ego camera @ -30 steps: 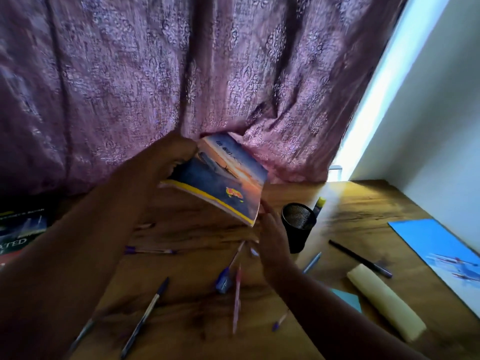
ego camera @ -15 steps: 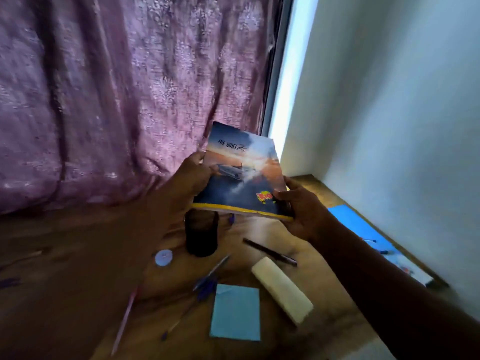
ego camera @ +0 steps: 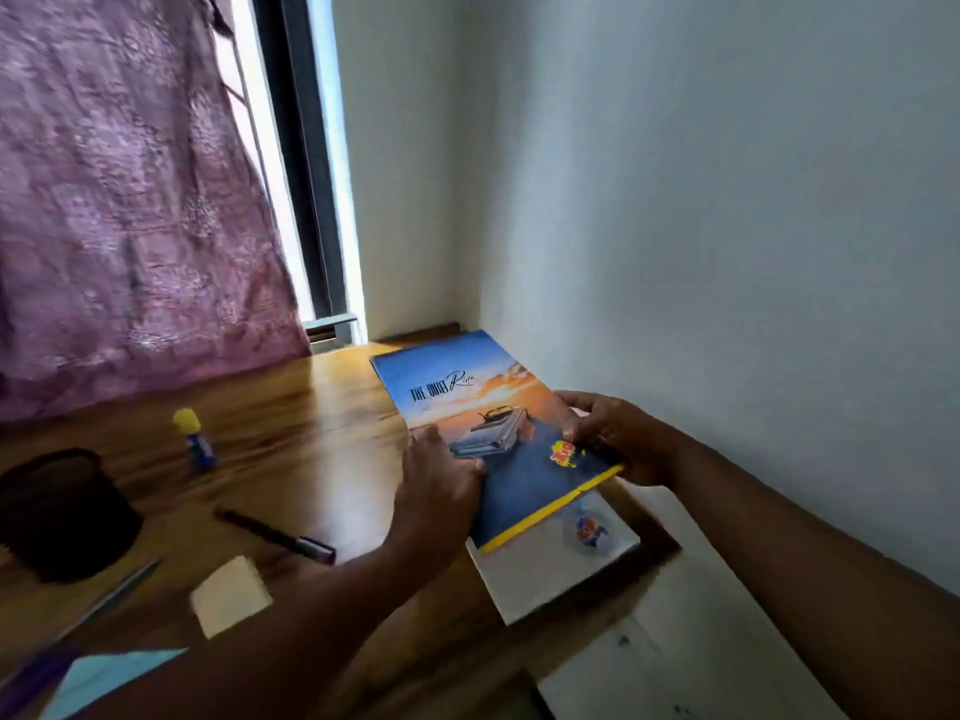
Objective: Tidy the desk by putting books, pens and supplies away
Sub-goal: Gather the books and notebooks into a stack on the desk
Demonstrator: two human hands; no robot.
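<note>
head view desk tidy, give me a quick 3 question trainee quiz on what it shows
1. True or false: both hands hold the car-cover notebook.
2. What does that notebook lie over, by the wall?
A. another book
B. the black mesh pen cup
C. the pale sticky-note pad
3. Fill in: the glue stick with the yellow cap stands ____ on the desk.

Key
1. True: the left hand is at its left edge, the right hand at its right edge.
2. A
3. upright
</note>
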